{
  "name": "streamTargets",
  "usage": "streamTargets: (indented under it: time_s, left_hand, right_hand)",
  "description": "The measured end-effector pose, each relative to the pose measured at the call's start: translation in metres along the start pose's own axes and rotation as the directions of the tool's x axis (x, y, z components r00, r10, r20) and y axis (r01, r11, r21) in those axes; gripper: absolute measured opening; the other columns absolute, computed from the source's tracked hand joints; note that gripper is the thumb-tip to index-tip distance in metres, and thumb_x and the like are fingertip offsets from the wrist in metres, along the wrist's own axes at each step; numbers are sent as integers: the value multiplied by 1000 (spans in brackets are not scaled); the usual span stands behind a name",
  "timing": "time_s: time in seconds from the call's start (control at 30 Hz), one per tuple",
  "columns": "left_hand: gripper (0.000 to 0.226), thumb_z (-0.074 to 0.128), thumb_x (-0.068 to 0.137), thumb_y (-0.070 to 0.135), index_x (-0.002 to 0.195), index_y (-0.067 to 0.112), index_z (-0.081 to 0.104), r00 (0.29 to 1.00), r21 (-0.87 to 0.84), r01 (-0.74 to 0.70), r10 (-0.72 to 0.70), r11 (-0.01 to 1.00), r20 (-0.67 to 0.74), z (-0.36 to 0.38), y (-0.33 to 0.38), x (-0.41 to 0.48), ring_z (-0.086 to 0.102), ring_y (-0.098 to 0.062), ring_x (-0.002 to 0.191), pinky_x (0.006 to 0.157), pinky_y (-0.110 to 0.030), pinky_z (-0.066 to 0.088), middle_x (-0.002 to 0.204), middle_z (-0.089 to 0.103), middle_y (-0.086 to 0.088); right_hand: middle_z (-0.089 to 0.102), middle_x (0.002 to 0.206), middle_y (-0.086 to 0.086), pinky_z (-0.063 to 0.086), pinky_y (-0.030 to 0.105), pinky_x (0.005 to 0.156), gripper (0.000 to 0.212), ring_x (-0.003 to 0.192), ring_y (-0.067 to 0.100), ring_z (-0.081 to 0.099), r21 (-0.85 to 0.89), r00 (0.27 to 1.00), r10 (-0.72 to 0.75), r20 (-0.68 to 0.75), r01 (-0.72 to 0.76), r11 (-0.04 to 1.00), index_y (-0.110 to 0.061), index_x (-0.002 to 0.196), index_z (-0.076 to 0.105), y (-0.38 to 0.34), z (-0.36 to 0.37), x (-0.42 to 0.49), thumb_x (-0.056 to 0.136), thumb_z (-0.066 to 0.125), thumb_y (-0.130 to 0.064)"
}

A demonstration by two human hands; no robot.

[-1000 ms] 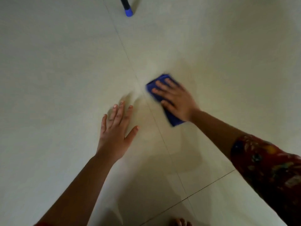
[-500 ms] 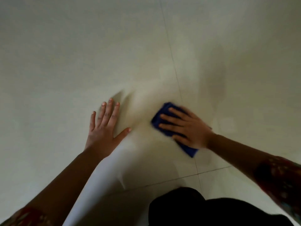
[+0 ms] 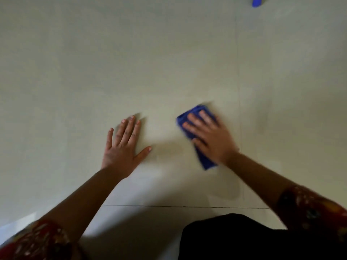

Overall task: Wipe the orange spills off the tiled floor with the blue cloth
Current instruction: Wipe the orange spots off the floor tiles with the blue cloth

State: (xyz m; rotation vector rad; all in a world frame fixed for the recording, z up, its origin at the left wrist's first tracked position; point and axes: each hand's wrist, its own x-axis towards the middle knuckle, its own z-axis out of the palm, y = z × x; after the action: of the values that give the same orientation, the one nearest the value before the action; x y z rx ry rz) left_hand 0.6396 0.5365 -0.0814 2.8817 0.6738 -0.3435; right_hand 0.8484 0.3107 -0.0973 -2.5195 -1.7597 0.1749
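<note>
Pressing hand: right hand [image 3: 210,139] lies flat on the blue cloth [image 3: 193,114], fingers straight and slightly spread, thumb also on the fabric; its outline is blurred
Cloth: folded, lying on the tiled floor [image 3: 131,62] under the right palm, one end showing past the fingertips, the other below the thumb, just left of a vertical grout line [image 3: 238,87]
Bracing hand: left hand [image 3: 122,149] flat on bare tile, apart from the cloth, four fingers straight and close together, thumb stretched wide towards the right
Sleeves: red patterned sleeve [image 3: 309,209] on the right forearm, another at the lower left corner
Bottom edge: dark clothing [image 3: 244,239] below a horizontal grout line [image 3: 169,206]
Top right corner: small blue object [image 3: 256,1], cut off by the frame
</note>
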Motion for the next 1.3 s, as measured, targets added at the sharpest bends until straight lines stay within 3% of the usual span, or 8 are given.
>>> streamTargets:
  time_s: [0.2,0.33,0.47,0.67,0.9,1.0,1.13,1.3]
  left_hand:
    - [80,15,92,67,153,16,16,979,115,-195,187,974,77,-20,-31,-5,19,-20,146,116,-44,16,160,15,-3]
    - [79,13,92,67,153,15,19,913,170,-401,379,900,149,-49,-68,2,24,-21,145,112,-43,17,159,20,-4]
    - [90,-13,79,76,151,22,-11,930,130,-339,311,932,197,-60,-101,5,-1,-20,149,119,-40,1,160,-12,1]
    - [88,4,81,77,150,26,-15,990,-173,-7,31,985,135,-28,-115,-8,-24,-11,143,116,-34,-10,156,-25,6]
    - [69,22,96,54,153,27,-4,1000,-294,8,-12,956,-10,-10,-102,-14,-21,-3,143,118,-35,-10,158,-14,12]
    - [68,22,96,51,154,25,-3,995,-311,-104,99,945,-32,-12,-89,-15,-15,-8,147,119,-36,-8,160,-10,10]
    - [68,22,95,51,154,22,4,970,-292,-240,237,926,-48,-5,-60,-11,-5,-12,148,119,-38,1,162,-1,6]
    - [71,18,93,55,154,22,3,957,-282,-285,290,916,-23,-4,-29,3,-1,-14,149,118,-38,4,162,-1,5]
  right_hand:
    - [15,162,1,16,55,117,71,149,32,11,30,886,462,21,-463,886,-27,153,22,62,-19,112,89,13,-58]
    - [8,163,2,17,57,115,74,149,34,4,-62,984,93,150,-85,994,-27,154,15,-4,-19,150,86,6,-57]
    - [22,160,3,29,51,113,56,147,33,19,-142,927,-340,158,362,921,-26,153,21,2,-10,109,102,14,-47]
    - [20,161,3,23,60,112,65,148,32,16,16,949,315,-3,-315,949,-29,153,18,-31,-10,171,93,17,-52]
    - [19,161,-5,16,49,118,55,149,23,12,22,986,-161,45,160,987,-34,152,25,-165,13,81,99,35,-44]
    - [23,160,-4,22,53,115,55,149,24,16,25,995,95,11,-95,995,-35,151,25,-119,11,28,97,36,-42]
    - [23,160,1,19,53,116,58,148,28,17,82,715,697,-59,-692,717,-28,151,27,-95,5,44,96,28,-43]
    - [22,160,-5,17,49,118,54,150,23,11,105,866,500,-22,-495,862,-32,150,30,-174,16,5,97,38,-41]
